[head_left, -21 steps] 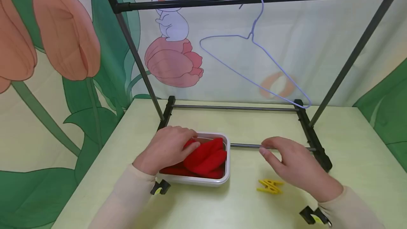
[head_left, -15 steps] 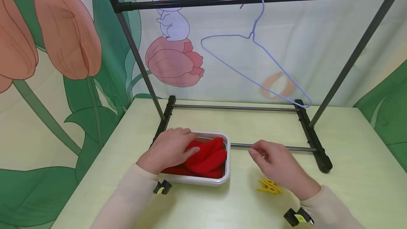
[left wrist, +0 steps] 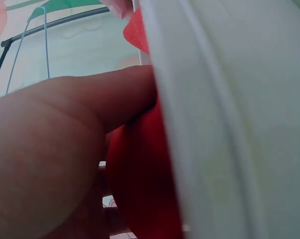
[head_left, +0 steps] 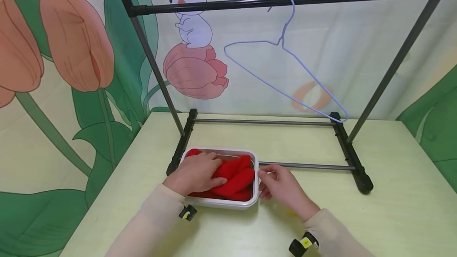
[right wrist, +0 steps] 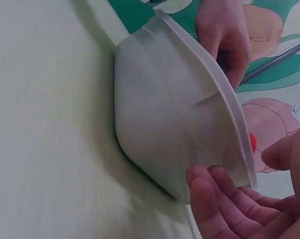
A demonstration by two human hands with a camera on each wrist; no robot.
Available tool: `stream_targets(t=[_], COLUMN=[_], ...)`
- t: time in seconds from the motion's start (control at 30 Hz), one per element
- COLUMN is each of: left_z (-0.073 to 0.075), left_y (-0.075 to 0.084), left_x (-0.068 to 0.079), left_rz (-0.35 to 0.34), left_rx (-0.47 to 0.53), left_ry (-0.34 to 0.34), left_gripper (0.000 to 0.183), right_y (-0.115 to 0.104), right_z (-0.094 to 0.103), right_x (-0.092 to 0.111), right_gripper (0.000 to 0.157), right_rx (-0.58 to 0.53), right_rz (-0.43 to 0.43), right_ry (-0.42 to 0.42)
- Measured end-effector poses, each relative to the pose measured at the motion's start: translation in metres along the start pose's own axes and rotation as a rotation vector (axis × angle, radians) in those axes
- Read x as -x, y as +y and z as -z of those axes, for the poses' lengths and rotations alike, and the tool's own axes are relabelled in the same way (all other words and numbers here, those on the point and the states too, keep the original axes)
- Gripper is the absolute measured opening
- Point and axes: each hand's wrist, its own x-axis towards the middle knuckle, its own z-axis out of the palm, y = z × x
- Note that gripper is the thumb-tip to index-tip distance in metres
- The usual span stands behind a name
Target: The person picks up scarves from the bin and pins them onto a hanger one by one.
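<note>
Shifted leftward, the right hand, fingers loosely parted, is beside the right rim of one white tub; the left hand has sunk onto red cloth inside, whether gripping I can't tell. One lilac hanger hangs from one black rack on the pale tabletop, before tulip-printed fabric.

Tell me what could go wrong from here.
Some cloth may catch or spill over the edge: the red cloth lies bunched in the tray, under the left hand.

A push from the right hand, at the tray's right end, might shove the tray into the rack close by.

If the rack is jolted, the hanger could swing or slide, as it hangs only by its hook.
</note>
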Motion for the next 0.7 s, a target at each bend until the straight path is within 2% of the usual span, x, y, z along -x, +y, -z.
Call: stream_targets(t=[0.13, 0.33, 0.43, 0.57, 0.7], left_z=[-0.001, 0.004, 0.005, -0.001, -0.005], left_y=[-0.002, -0.013, -0.015, -0.016, -0.017], left_x=[0.000, 0.007, 0.008, 0.006, 0.005], left_rz=[0.006, 0.023, 0.004, -0.045, -0.043], left_rx=[0.076, 0.178, 0.186, 0.179, 0.173], left_ry=[-0.044, -0.059, -0.057, -0.049, -0.033], left_gripper=[0.044, 0.041, 0.035, 0.027, 0.027], right_y=[0.002, 0.000, -0.002, 0.000, 0.001], right_z=[-0.009, -0.013, -0.014, -0.014, -0.017], right_x=[-0.005, -0.005, -0.004, -0.004, -0.005], right_gripper=[0.033, 0.025, 0.022, 0.019, 0.020], right_rx=[-0.071, -0.134, -0.161, -0.203, -0.234], right_rz=[-0.028, -0.061, -0.071, -0.085, -0.083], right_ry=[-0.001, 0.027, 0.037, 0.043, 0.034])
